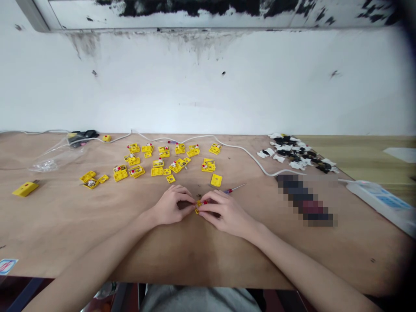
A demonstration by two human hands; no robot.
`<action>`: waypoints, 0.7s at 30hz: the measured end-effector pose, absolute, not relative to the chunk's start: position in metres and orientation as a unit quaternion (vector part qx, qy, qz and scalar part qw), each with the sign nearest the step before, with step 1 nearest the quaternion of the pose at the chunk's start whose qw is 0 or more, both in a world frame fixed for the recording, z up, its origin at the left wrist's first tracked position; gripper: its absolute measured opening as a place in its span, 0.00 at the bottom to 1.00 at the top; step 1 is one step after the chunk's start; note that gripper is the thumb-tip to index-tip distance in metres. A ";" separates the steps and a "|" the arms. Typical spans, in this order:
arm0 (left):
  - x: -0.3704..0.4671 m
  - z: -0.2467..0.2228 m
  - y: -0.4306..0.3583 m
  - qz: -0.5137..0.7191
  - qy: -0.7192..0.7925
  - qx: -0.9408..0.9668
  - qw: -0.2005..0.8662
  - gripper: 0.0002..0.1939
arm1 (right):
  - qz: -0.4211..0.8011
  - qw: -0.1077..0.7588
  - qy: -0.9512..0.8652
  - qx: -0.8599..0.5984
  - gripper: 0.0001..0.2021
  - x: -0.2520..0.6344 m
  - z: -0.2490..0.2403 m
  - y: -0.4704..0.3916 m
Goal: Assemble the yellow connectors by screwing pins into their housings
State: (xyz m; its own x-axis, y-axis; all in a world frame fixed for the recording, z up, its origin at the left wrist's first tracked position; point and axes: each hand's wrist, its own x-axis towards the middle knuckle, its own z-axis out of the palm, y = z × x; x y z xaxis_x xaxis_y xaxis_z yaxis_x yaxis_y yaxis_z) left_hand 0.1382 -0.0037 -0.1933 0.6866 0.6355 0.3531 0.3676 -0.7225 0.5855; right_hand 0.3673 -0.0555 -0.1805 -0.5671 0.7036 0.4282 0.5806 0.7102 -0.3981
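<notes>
Near the front middle of the table, my left hand and my right hand meet at a small yellow part with a red piece on it. Fingers of both hands are pinched on its sides and cover much of it. Just beyond my right hand lie a screwdriver and a yellow cover. Several opened yellow cases with white and red pieces, such as one yellow case, are spread over the table behind my hands.
A white cable runs along the back of the wooden table. At the right are black and white parts and a power strip. On the left lie a yellow block and a clear plastic bag.
</notes>
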 end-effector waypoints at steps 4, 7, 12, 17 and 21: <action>0.138 -0.191 -0.004 0.269 0.291 0.885 0.244 0.17 | 0.103 0.289 -0.880 -0.362 0.06 0.367 -0.180 -0.056; 0.138 -0.192 -0.005 0.279 0.301 0.882 0.234 0.16 | 0.105 0.288 -0.880 -0.363 0.06 0.366 -0.180 -0.056; 0.138 -0.192 -0.008 0.281 0.289 0.890 0.214 0.11 | 0.107 0.284 -0.880 -0.366 0.07 0.366 -0.179 -0.059; 0.138 -0.191 -0.009 0.288 0.248 0.906 0.186 0.06 | 0.109 0.280 -0.881 -0.365 0.08 0.365 -0.177 -0.061; 0.137 -0.191 -0.007 0.289 0.227 0.914 0.170 0.06 | 0.108 0.278 -0.882 -0.364 0.09 0.365 -0.177 -0.062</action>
